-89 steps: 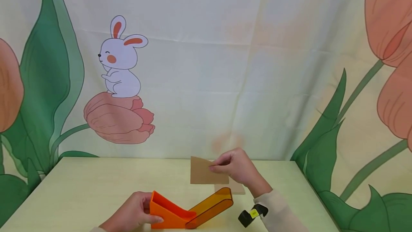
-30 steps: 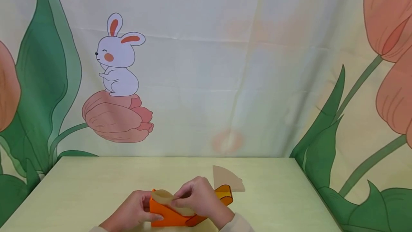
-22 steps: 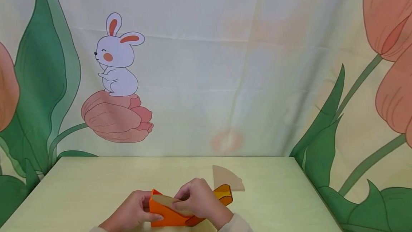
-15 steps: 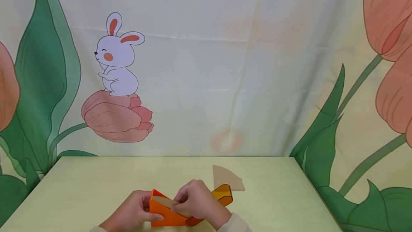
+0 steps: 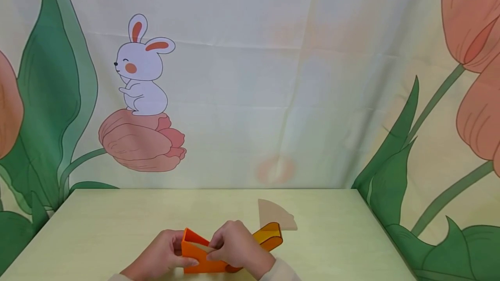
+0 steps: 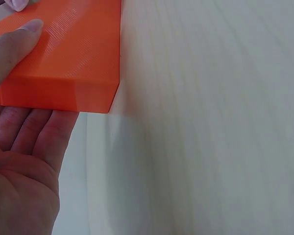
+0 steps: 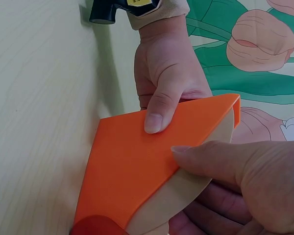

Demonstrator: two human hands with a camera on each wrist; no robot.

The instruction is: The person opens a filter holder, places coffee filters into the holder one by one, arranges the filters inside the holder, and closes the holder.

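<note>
An orange plastic filter holder (image 5: 199, 265) with a hinged, see-through amber lid (image 5: 271, 234) stands near the table's front, its lid swung out to the right. My left hand (image 5: 160, 253) grips its tall end, thumb on the front wall and fingers behind. Inside the holder sits a brown paper coffee filter (image 7: 174, 196), its curved edge showing just above the slanted rim. My right hand (image 5: 236, 246) pinches that filter at the rim, thumb tip over the orange wall in the right wrist view and fingers behind the paper. Most of the filter is hidden within the holder.
Behind the lid, a second fan-shaped coffee filter (image 5: 275, 216) lies flat on the pale wooden table (image 5: 117, 216). A printed cloth (image 5: 234, 77) with a rabbit and tulips hangs behind the table. A black wrist camera (image 7: 105, 11) is strapped to the left sleeve.
My right hand has brought the coffee filter from above the table into the holder and pushed it lower, so less paper shows. The left hand has kept its grip.
</note>
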